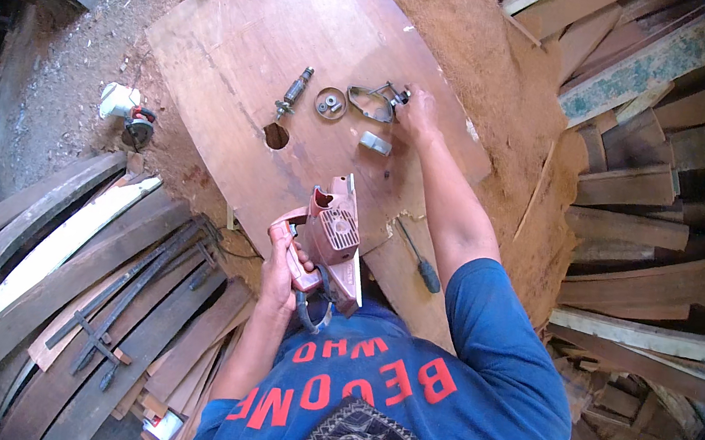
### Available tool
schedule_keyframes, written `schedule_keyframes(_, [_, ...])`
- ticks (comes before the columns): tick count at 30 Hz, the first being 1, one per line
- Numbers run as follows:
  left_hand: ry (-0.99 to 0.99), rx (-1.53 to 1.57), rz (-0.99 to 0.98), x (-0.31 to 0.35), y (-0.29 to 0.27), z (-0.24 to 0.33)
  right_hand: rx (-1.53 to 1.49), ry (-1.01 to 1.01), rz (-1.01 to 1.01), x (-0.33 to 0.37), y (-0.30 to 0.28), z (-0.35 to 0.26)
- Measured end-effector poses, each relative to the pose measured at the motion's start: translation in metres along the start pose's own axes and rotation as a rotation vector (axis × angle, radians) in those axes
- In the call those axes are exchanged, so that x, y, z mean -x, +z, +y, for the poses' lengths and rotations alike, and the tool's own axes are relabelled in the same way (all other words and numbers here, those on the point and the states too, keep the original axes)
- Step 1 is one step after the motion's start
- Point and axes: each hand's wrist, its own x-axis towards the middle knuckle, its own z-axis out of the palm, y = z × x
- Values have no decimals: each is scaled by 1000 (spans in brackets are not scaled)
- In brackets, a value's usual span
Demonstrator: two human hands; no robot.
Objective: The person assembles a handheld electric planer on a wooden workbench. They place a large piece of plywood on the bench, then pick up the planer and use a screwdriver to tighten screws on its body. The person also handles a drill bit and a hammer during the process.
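In my left hand (279, 268) is a faded red power tool housing (335, 228) with vent slots and a flat metal base, gripped by its handle. A dark cord loops beneath it. My right hand (417, 115) reaches across the wooden board (242, 45), fingers closed at a small dark part whose kind I cannot make out. Beside those fingers lies a metal loop-shaped frame (369, 105). Left of that are a round dish (330, 103) with small metal parts and a motor armature (294, 93). A small pale plastic container (375, 143) sits just below the frame.
A screwdriver (420, 260) lies near my right elbow. The board has a dark hole (276, 136). Curved planks (53, 261) and long clamps (124, 301) lie at left; stacked timber (623, 264) fills the right. Sawdust (455, 47) surrounds the board. Another power tool (139, 128) stands beside a white container (120, 101).
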Motion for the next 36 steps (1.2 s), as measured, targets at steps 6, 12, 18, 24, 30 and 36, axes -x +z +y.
schedule_keyframes(6, [30, -16, -7, 3, 2, -4, -93, -146, 280, 51, -16, 41])
schedule_keyframes(12, [140, -10, -32, -10, -15, -17, -150, 136, -309, 211, -71, 95])
schedule_keyframes(18, [264, -135, 3, -18, -8, -32, -55, 123, -233, 392, -79, 133])
schedule_keyframes(24, [244, -124, 49, -52, -38, -34, 30, 562, 81, 542, -129, 244])
schedule_keyframes(30, [38, -160, -30, -57, -39, -35, -128, 1068, -143, 695, -116, 314])
schedule_keyframes(36, [450, -205, -44, -79, -44, -43, -321, 904, -32, 676, -38, 275])
